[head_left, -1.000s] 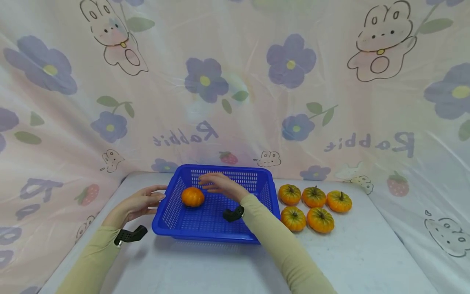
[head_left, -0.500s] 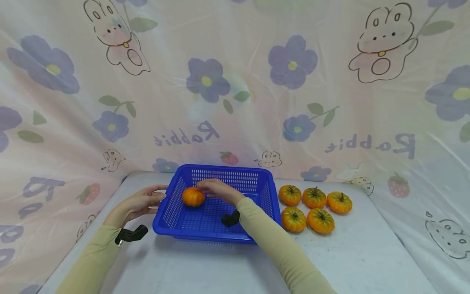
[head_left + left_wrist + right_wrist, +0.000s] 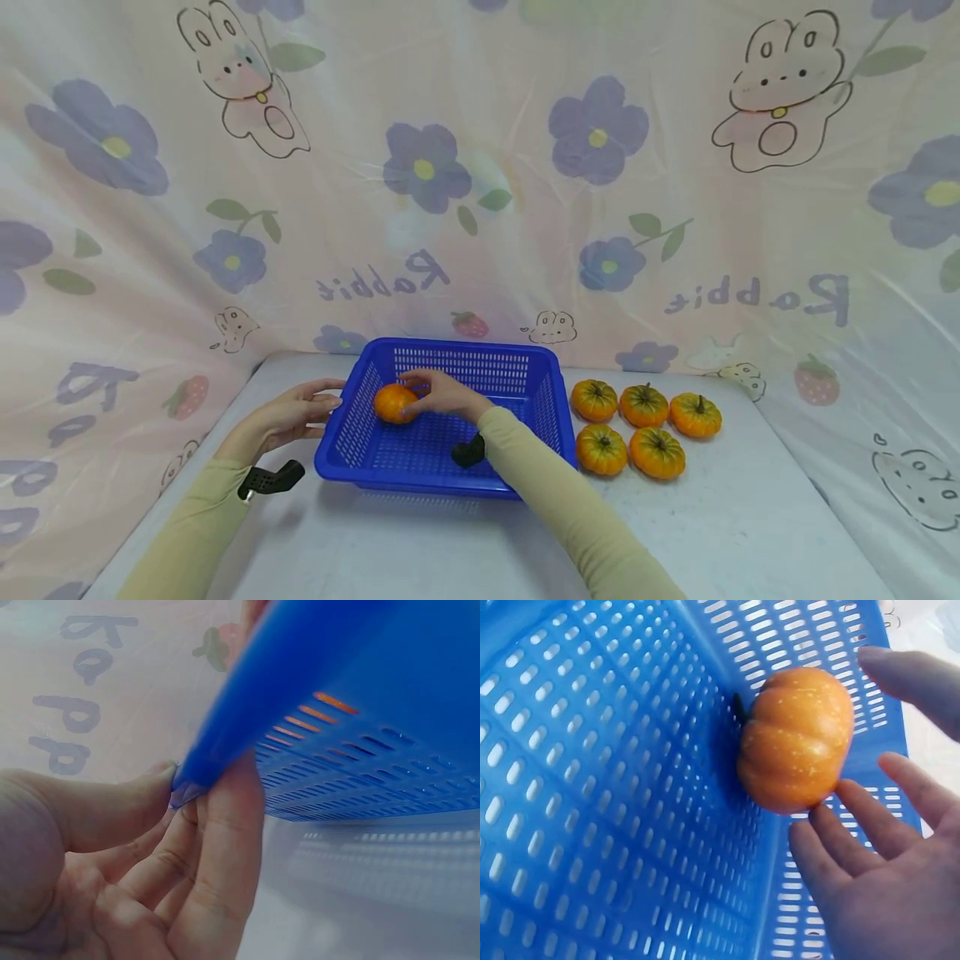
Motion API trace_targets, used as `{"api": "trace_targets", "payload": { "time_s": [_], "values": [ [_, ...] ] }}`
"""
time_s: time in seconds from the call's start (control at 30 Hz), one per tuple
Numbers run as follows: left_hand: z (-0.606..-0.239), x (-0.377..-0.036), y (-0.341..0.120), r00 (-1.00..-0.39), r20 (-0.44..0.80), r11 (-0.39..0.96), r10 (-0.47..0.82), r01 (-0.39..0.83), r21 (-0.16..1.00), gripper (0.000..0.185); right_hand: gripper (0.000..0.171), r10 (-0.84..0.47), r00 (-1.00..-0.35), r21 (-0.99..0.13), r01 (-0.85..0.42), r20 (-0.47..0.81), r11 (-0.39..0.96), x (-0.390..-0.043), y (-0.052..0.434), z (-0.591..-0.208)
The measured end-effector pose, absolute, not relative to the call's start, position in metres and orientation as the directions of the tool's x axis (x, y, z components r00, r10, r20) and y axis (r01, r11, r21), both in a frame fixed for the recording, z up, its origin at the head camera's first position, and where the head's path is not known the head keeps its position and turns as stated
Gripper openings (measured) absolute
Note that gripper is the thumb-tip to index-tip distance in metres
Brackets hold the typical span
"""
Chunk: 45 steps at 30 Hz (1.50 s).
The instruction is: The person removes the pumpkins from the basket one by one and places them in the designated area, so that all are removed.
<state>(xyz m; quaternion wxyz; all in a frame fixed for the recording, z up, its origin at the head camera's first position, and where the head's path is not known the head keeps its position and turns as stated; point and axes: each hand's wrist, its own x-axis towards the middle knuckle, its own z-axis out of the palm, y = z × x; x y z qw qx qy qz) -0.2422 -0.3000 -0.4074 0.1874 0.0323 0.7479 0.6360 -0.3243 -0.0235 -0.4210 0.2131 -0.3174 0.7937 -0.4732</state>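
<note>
A blue plastic basket [image 3: 450, 483] with slotted walls stands on the table. My left hand [image 3: 300, 408] grips its left rim; the left wrist view shows the thumb and fingers [image 3: 232, 847] pinching the rim from either side. Inside, at the left, lies an orange pumpkin [image 3: 799, 742], its dark stem turned down toward the basket floor. My right hand [image 3: 447, 394] reaches into the basket beside the pumpkin. In the right wrist view its fingertips [image 3: 821, 817] are right at the pumpkin's side, while the spread thumb [image 3: 907, 679] stands apart from it.
To the right of the basket, several orange-green pumpkins [image 3: 657, 452] sit in two rows with stems up. A white table [image 3: 720, 533] carries everything. Behind it hangs a curtain [image 3: 510, 225] printed with rabbits and flowers.
My right hand has come down and spread its thumb and fingers about the pumpkin. The left hand keeps its grip on the rim, and the pumpkin stays in its spot.
</note>
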Motion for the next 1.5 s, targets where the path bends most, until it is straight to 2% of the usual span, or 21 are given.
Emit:
{"api": "trace_targets", "payload": {
  "time_s": [0.3, 0.63, 1.0, 1.27, 1.5],
  "values": [
    [-0.410, -0.243, -0.303, -0.924, -0.242, 0.164, 0.297, -0.200, 0.966, 0.059, 0.058, -0.728, -0.684, -0.830, -0.377, -0.050, 0.410, -0.327, -0.027, -0.422],
    [-0.412, -0.243, -0.301, -0.921, -0.240, 0.163, 0.307, -0.198, 0.967, 0.059, 0.057, -0.719, -0.693, -0.758, -0.441, -0.054, 0.481, -0.328, -0.032, -0.422],
    [-0.410, -0.242, -0.300, -0.922, -0.246, 0.160, 0.298, -0.206, 0.965, 0.060, 0.062, -0.722, -0.667, -0.709, -0.420, -0.181, 0.566, -0.322, -0.039, -0.422],
    [-0.410, -0.242, -0.300, -0.928, -0.241, 0.167, 0.285, -0.200, 0.965, 0.058, 0.066, -0.722, -0.669, -0.702, -0.430, -0.174, 0.567, -0.323, -0.044, -0.427],
    [-0.409, -0.241, -0.301, -0.929, -0.241, 0.182, 0.282, -0.195, 0.964, 0.058, 0.061, -0.732, -0.660, -0.705, -0.440, -0.167, 0.557, -0.324, -0.045, -0.428]
  ]
}}
